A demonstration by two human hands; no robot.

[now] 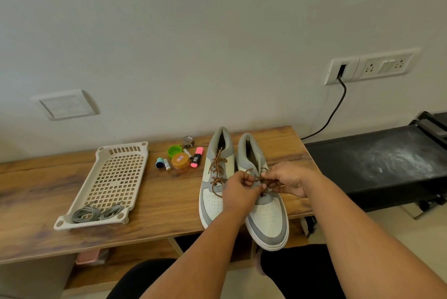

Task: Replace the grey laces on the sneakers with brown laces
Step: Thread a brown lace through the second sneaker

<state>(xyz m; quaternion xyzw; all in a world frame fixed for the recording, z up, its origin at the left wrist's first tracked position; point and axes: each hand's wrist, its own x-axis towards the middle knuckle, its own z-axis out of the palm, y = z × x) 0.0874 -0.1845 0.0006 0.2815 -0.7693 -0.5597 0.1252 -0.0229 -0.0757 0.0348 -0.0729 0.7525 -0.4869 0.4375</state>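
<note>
A wooden table point(150, 204) runs along the wall, with a black bench point(377, 165) just beside its right end. On the table's left part lies a perforated tray point(113, 177), and two bundles of grey laces point(96, 214) lie in its near end. Two sneakers stand side by side on the table's right part, toes toward the person. The left sneaker point(212, 199) is already laced with a brown lace point(217, 168), tied in a bow. Over the right sneaker point(268, 221) both hands work together. The left hand point(238, 189) has its fingers curled and pinches a strand of the second brown lace point(260, 179); the right hand point(287, 179) pinches the same lace from the other side, fingertips nearly meeting the left's. Between tray and sneakers sits a cluster of small things: an orange jar point(180, 162), a green cap point(174, 150), a pink highlighter point(197, 157), a tape roll point(188, 141) and batteries point(167, 164).
</note>
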